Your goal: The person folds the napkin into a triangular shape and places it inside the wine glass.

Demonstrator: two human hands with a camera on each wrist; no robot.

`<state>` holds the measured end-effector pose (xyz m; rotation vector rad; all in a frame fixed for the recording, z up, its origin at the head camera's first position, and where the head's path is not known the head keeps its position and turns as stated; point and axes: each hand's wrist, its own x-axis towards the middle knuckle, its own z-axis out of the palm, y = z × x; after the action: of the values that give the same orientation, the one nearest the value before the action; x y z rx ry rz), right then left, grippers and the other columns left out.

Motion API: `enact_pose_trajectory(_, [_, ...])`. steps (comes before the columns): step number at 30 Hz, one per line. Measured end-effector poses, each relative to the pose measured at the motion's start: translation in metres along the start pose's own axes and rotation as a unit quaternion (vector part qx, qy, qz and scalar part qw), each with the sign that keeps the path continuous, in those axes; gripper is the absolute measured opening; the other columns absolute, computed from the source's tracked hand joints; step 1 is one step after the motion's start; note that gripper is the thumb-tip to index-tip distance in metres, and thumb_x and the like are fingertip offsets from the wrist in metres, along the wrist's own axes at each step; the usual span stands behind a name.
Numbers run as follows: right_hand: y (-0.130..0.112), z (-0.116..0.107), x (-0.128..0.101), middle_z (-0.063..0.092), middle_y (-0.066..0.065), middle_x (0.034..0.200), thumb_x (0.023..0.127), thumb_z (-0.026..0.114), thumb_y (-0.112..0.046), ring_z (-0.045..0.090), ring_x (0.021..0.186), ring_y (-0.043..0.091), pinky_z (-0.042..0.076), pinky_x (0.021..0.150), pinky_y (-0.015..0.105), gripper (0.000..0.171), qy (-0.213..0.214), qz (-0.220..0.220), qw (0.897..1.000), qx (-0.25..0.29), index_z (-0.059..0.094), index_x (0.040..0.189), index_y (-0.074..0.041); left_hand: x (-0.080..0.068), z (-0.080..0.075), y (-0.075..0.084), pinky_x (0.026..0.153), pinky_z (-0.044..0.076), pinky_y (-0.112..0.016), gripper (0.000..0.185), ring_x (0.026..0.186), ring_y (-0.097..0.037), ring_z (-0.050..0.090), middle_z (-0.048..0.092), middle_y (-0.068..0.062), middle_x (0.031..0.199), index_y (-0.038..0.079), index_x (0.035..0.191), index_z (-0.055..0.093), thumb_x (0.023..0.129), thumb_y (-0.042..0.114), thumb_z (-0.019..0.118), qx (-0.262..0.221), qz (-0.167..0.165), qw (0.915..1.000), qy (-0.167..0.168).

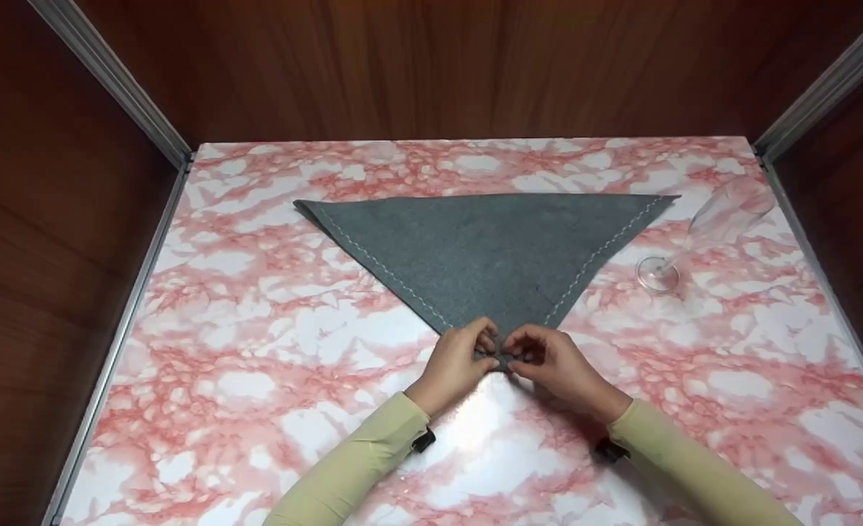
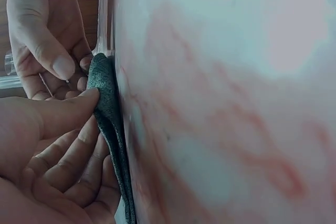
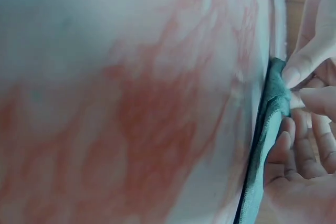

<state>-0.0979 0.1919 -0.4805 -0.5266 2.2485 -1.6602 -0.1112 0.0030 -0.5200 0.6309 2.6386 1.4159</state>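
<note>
A dark grey cloth [image 1: 486,256] lies folded into a triangle, its long edge at the back, with pale stitching along both slanted sides. Its near corner is turned up into a small thick roll [image 2: 105,85]. At that corner my left hand [image 1: 457,361] pinches the roll, thumb on top and fingers behind it. Facing it from the other side, my right hand [image 1: 559,365] has curled fingers and holds the same corner by its thumb and fingertips. Part of the contact is hidden behind the fingers.
A clear stemmed glass [image 1: 658,274] stands to the right of the cloth. The table [image 1: 256,431] has a red and white marbled top. Brown wood panels [image 1: 431,66] rise behind it and on both sides, with metal rails [image 1: 131,292] along the side edges.
</note>
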Motion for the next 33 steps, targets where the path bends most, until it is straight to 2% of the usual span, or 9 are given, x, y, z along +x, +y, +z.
enact_pose_trajectory(6, [0.002, 0.002, 0.002, 0.062, 0.026, 0.103, 0.081, 0.066, 0.014, 0.059, 0.097, 0.044, 0.049, 0.084, 0.053, 0.022, -0.009, 0.008, 1.0, -0.008, 0.061, 0.102, 0.012, 0.0, -0.001, 0.001, 0.073, 0.049, -0.017, 0.028, 0.082, -0.015, 0.064, 0.064, -0.004, 0.091, 0.007, 0.095, 0.062, 0.075, -0.002, 0.079, -0.007, 0.005, 1.0, 0.005])
enact_pose_trajectory(12, [-0.001, 0.004, 0.002, 0.064, 0.022, 0.1, 0.079, 0.07, 0.012, 0.061, 0.094, 0.041, 0.05, 0.08, 0.054, 0.023, -0.005, 0.002, 0.999, -0.045, 0.063, 0.101, 0.008, -0.001, 0.001, 0.001, 0.068, 0.048, -0.018, 0.02, 0.075, -0.01, 0.06, 0.061, 0.001, 0.08, 0.01, 0.079, 0.064, 0.074, 0.0, 0.08, 0.017, 0.017, 0.9995, 0.019])
enact_pose_trajectory(15, [0.007, 0.005, 0.004, 0.065, 0.02, 0.098, 0.079, 0.072, 0.011, 0.062, 0.091, 0.04, 0.05, 0.078, 0.055, 0.023, 0.0, -0.002, 0.998, -0.06, 0.065, 0.1, 0.006, -0.001, 0.001, 0.001, 0.066, 0.047, -0.018, 0.017, 0.073, -0.008, 0.059, 0.061, 0.003, 0.078, 0.011, 0.076, 0.066, 0.075, 0.0, 0.079, 0.028, 0.025, 0.999, 0.023])
enact_pose_trajectory(20, [0.031, 0.003, 0.01, 0.068, 0.009, 0.096, 0.08, 0.074, 0.004, 0.064, 0.09, 0.029, 0.053, 0.075, 0.042, 0.023, 0.004, 0.012, 0.997, -0.073, 0.067, 0.101, -0.004, -0.001, -0.001, 0.001, 0.068, 0.046, -0.015, 0.011, 0.074, -0.006, 0.059, 0.065, 0.004, 0.078, 0.01, 0.078, 0.074, 0.077, 0.0, 0.076, 0.029, 0.036, 0.9988, 0.016])
enact_pose_trajectory(23, [0.035, 0.001, 0.011, 0.069, 0.003, 0.095, 0.081, 0.075, -0.001, 0.065, 0.089, 0.023, 0.051, 0.07, 0.032, 0.023, 0.002, 0.022, 0.997, -0.075, 0.068, 0.1, -0.01, -0.001, -0.002, 0.0, 0.069, 0.047, -0.015, 0.009, 0.076, -0.006, 0.061, 0.067, 0.004, 0.081, 0.01, 0.081, 0.077, 0.078, 0.001, 0.075, 0.016, 0.038, 0.9992, -0.001])
enact_pose_trajectory(26, [0.035, 0.0, 0.012, 0.069, 0.001, 0.094, 0.081, 0.075, -0.002, 0.065, 0.088, 0.02, 0.05, 0.068, 0.028, 0.022, -0.001, 0.028, 0.997, -0.066, 0.068, 0.1, -0.012, -0.002, -0.005, -0.001, 0.071, 0.048, -0.015, 0.01, 0.08, -0.006, 0.061, 0.066, 0.005, 0.085, 0.009, 0.084, 0.077, 0.077, 0.002, 0.076, 0.011, 0.039, 0.9989, -0.024])
enact_pose_trajectory(30, [0.035, -0.002, 0.013, 0.07, 0.001, 0.091, 0.082, 0.074, -0.001, 0.065, 0.087, 0.019, 0.05, 0.068, 0.027, 0.022, -0.004, 0.033, 0.998, -0.062, 0.068, 0.1, -0.012, 0.0, -0.009, -0.002, 0.077, 0.047, -0.016, 0.018, 0.088, -0.007, 0.06, 0.066, 0.005, 0.093, 0.01, 0.089, 0.077, 0.073, 0.001, 0.078, 0.045, 0.053, 0.996, -0.056])
enact_pose_trajectory(33, [0.035, -0.002, 0.014, 0.071, 0.0, 0.09, 0.082, 0.074, -0.001, 0.064, 0.083, 0.02, 0.048, 0.065, 0.025, 0.022, -0.009, 0.037, 0.997, -0.062, 0.068, 0.1, -0.012, 0.002, -0.011, -0.001, 0.078, 0.046, -0.017, 0.019, 0.089, -0.008, 0.061, 0.068, 0.005, 0.094, 0.01, 0.091, 0.077, 0.074, 0.001, 0.077, 0.069, 0.064, 0.9933, -0.067])
